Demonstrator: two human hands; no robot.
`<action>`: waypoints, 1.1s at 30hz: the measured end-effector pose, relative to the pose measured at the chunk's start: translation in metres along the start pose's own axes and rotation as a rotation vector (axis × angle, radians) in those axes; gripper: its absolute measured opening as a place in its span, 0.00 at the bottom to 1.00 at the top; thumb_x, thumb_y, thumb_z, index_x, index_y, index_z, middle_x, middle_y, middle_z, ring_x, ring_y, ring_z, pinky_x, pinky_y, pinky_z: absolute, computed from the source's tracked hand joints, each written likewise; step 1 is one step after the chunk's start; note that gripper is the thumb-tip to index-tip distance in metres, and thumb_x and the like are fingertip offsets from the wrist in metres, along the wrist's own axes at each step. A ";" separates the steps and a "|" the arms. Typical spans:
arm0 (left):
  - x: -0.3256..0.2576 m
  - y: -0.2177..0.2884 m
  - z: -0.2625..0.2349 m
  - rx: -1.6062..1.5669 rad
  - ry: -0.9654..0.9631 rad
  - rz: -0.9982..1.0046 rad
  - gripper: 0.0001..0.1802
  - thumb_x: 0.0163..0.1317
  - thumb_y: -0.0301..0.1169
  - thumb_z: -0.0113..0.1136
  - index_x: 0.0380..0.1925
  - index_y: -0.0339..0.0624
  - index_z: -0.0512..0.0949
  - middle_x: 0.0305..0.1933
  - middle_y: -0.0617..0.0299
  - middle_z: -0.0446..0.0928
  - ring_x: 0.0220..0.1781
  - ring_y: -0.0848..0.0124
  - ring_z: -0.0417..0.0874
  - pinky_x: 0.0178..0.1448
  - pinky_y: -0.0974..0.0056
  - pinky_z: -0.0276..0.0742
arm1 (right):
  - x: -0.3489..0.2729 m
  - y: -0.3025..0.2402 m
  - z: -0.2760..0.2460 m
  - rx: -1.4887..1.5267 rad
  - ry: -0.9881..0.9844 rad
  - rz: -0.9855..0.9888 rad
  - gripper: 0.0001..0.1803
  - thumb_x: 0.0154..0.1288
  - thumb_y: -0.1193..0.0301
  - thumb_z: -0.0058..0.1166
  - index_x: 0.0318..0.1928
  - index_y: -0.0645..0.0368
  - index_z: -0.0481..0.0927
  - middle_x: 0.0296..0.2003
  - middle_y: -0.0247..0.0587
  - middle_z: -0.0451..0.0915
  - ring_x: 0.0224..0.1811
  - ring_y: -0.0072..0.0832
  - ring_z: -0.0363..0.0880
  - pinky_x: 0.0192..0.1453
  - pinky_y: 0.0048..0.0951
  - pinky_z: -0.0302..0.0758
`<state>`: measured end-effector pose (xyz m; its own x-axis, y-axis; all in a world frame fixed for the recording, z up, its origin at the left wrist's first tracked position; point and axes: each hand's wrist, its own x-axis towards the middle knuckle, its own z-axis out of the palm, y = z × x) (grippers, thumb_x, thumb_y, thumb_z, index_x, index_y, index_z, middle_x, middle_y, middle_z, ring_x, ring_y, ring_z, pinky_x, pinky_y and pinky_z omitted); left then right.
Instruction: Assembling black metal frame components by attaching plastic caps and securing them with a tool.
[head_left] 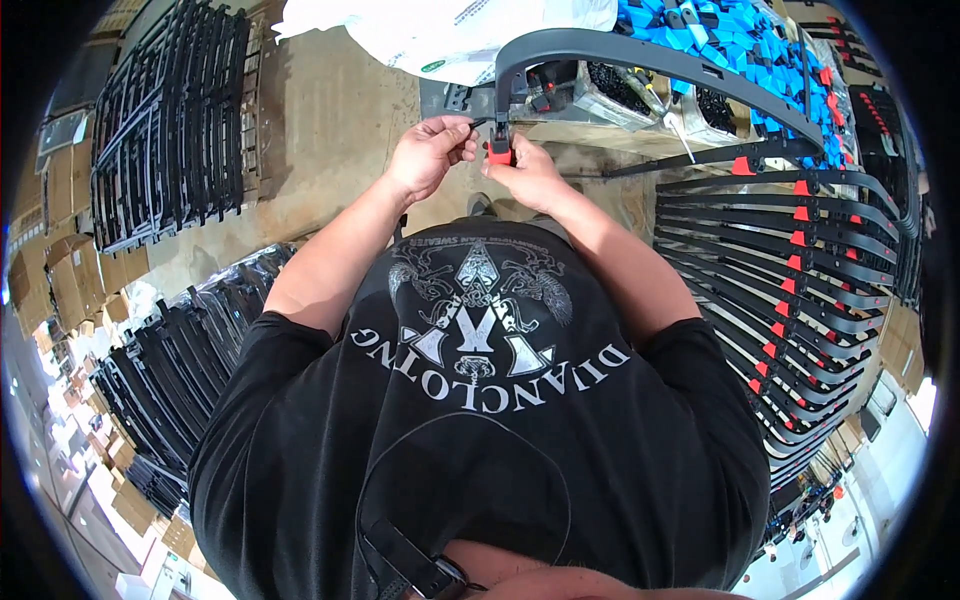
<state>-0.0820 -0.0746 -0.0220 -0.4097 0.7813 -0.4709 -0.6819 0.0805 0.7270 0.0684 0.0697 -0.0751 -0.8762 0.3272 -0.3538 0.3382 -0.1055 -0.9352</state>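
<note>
A long curved black frame bar [620, 45] arches over the workbench, and one end comes down in front of my body. My right hand [530, 178] is closed around that lower end, its thumb and fingers against a red block [498, 154] fitted there. Just left of it, my left hand [432, 158] pinches a small thin black piece [479, 123] between thumb and fingertips. This piece points at the bar end, close to the red block. Whether the two touch is too small to tell.
Blue plastic pieces [735, 60] are heaped at the back right, beside boxes of small black parts [612, 85]. A white bag [430, 30] lies at the back. Curved black bars with red blocks [790, 285] are racked at right. Stacked black frames [170, 130] stand at left.
</note>
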 end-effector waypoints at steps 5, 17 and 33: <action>0.000 -0.002 -0.001 -0.041 -0.039 -0.018 0.11 0.76 0.29 0.55 0.50 0.35 0.79 0.42 0.60 0.82 0.41 0.72 0.81 0.50 0.65 0.80 | -0.011 -0.024 0.001 -0.004 0.050 -0.006 0.26 0.56 0.64 0.72 0.52 0.62 0.77 0.39 0.40 0.82 0.40 0.26 0.79 0.49 0.31 0.78; 0.006 0.001 0.003 -0.074 -0.037 -0.039 0.10 0.75 0.29 0.55 0.49 0.35 0.79 0.40 0.60 0.83 0.39 0.71 0.82 0.49 0.64 0.81 | 0.010 0.002 -0.004 -0.055 0.048 0.072 0.31 0.56 0.63 0.72 0.57 0.63 0.77 0.42 0.45 0.84 0.44 0.32 0.83 0.52 0.35 0.78; 0.023 0.001 -0.007 -0.232 -0.153 -0.165 0.10 0.76 0.32 0.55 0.47 0.36 0.79 0.39 0.62 0.83 0.38 0.73 0.83 0.49 0.68 0.83 | -0.003 -0.030 -0.008 0.322 0.017 0.124 0.14 0.66 0.69 0.64 0.50 0.59 0.82 0.39 0.28 0.80 0.39 0.17 0.74 0.43 0.23 0.71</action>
<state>-0.0958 -0.0609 -0.0356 -0.1980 0.8547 -0.4798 -0.8586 0.0849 0.5056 0.0637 0.0798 -0.0454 -0.8283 0.3087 -0.4676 0.3138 -0.4359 -0.8435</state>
